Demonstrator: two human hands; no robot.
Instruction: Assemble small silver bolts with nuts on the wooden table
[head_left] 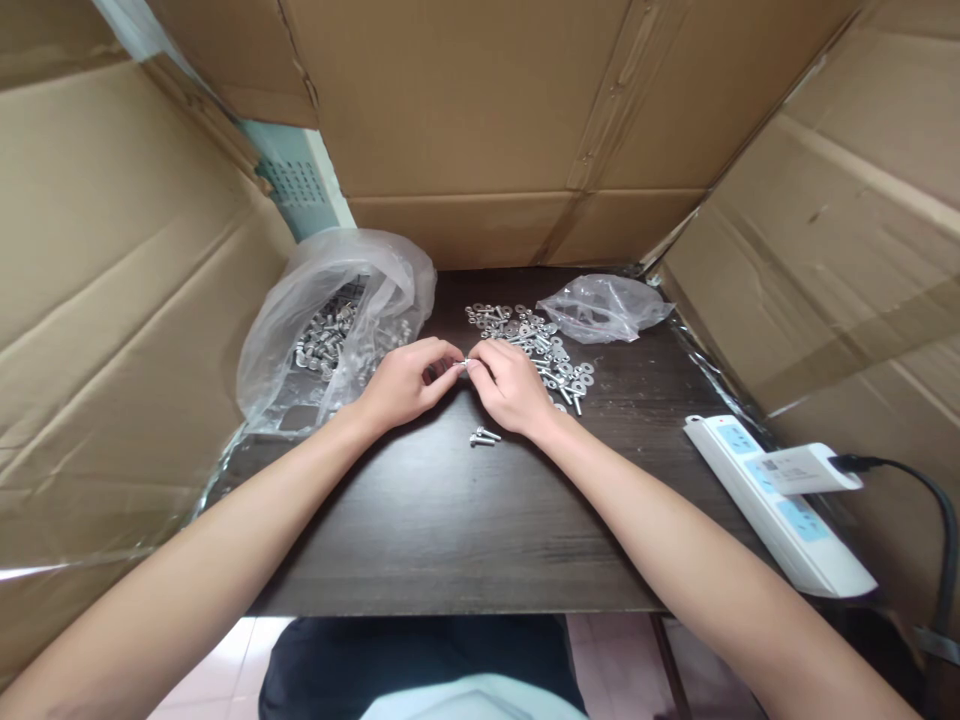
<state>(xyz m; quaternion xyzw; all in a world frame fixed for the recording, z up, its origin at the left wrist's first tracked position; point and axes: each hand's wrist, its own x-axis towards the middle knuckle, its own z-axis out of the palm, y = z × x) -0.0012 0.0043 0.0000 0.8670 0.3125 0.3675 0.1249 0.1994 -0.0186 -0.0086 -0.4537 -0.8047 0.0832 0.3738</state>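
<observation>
My left hand (405,383) and my right hand (510,385) meet over the middle of the dark wooden table (450,530). Their fingertips pinch a small silver bolt (465,364) between them. Two small assembled bolts (484,437) lie on the table just below my hands. A loose pile of washers and bolts (536,345) is spread behind my right hand. A clear plastic bag of bolts (334,325) sits open to the left of my left hand.
A crumpled empty clear bag (604,308) lies at the back right. A white power strip (780,500) with a plugged-in adapter and black cable sits at the right edge. Cardboard walls (112,300) enclose the table on the left, back and right.
</observation>
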